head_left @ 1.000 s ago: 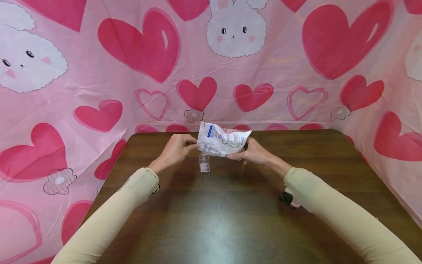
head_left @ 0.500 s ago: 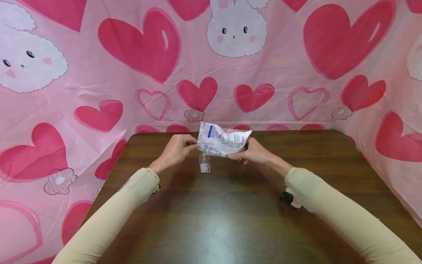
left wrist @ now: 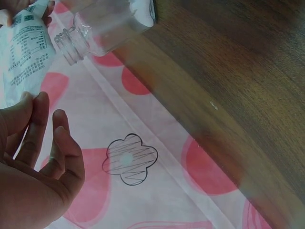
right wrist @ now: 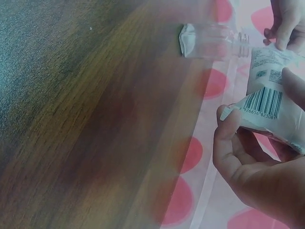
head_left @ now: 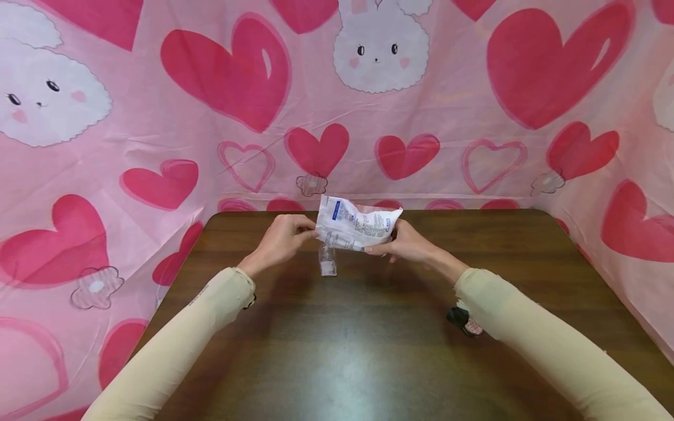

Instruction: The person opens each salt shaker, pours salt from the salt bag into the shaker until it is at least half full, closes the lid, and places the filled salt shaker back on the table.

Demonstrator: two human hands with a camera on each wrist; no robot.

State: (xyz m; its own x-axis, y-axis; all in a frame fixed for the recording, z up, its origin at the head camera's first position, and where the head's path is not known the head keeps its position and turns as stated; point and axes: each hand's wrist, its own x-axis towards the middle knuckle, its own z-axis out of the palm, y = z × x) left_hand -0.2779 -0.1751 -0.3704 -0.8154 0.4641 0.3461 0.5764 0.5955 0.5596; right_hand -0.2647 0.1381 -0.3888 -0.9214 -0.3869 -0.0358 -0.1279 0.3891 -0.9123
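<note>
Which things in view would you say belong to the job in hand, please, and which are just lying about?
In the job:
- white, printed, crinkled packet, held by the left hand and right hand
- clear, uncapped bottle with a threaded neck, close by the packet

Apparently just lying about:
- small black-and-pink object, partly hidden by the cream right sleeve, too unclear to identify

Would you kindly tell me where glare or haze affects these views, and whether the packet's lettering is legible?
Head: pale glare on the table, small print on the packet unreadable; left wrist: the left hand looks dark against brighter cloth; right wrist: milky haze, though the barcode stands out.
</note>
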